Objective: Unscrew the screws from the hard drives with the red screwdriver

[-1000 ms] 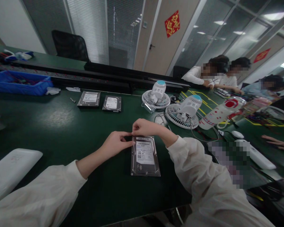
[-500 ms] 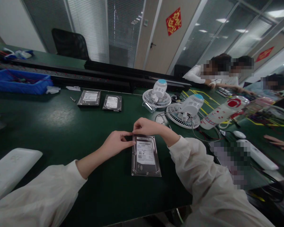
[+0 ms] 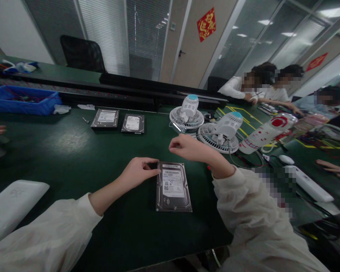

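Observation:
A hard drive (image 3: pixel 174 187) with a white label lies flat on the green table in front of me. At its upper left corner is my left hand (image 3: pixel 138 170), with thumb and forefinger gripping the edge. My right hand (image 3: pixel 184 147) hovers just beyond the drive's far edge, apart from it. Its fingers are curled together, and whatever they may hold is hidden. Farther back, a second hard drive (image 3: pixel 105 118) and a third hard drive (image 3: pixel 133 123) lie side by side, with a few tiny metal pieces (image 3: pixel 85 120) left of them.
Two white fans (image 3: pixel 190 107) lie face down behind my right hand. A blue bin (image 3: pixel 24 101) stands at the far left, a white plastic casing (image 3: pixel 17 204) at the near left. On the right are a patterned bottle (image 3: pixel 268 132) and a white power strip (image 3: pixel 308 183). Other people sit beyond.
My right hand has come off the drive's far edge and moved up and to the right. My left hand stays at the drive's corner. Another person's hand appears at the far left.

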A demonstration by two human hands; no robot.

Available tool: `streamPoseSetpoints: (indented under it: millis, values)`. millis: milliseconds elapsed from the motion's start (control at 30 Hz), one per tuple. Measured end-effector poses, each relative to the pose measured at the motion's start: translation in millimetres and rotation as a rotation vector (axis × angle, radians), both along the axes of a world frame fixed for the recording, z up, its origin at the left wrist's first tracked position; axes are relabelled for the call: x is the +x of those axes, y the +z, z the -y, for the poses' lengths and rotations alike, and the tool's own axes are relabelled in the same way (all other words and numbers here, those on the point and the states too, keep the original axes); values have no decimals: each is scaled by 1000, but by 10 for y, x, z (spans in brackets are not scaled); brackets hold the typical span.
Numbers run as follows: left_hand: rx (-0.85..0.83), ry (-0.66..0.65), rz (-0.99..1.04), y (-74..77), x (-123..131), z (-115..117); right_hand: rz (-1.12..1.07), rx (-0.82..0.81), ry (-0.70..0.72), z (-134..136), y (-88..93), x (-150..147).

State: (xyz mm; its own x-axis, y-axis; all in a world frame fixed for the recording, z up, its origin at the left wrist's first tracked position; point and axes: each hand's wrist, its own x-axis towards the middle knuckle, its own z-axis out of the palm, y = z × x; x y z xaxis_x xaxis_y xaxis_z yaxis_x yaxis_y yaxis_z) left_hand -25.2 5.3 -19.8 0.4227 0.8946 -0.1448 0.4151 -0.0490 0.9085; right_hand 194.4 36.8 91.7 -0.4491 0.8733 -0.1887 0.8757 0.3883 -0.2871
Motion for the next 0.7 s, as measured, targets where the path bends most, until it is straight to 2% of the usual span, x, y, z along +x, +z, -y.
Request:
streamPoseSetpoints:
  millis: [67,133,167,200,267,367,467,600,700]
  values:
    - [-3,-4,15,-17,-10,0,61,103,-103,224,85,154]
    - [-7,-8,21,-21,-20,2,164,195,-296,507,73,304]
    - [-6,-8,23,-19,-24,4,304,225,-461,653,28,374]
    - [-2,-6,24,-17,-26,6,428,208,-561,794,-40,440]
    - [12,1,27,-14,-22,10,541,151,-612,1036,-215,560]
    - [32,16,42,-15,2,20,406,82,-702,1277,-477,705]
    - [42,28,45,-3,28,41,309,80,-778,1407,-648,803]
    - [74,25,-13,39,24,71,152,164,-849,1508,-740,925]
    - [100,17,-82,69,6,80,13,262,-878,1543,-717,1053]
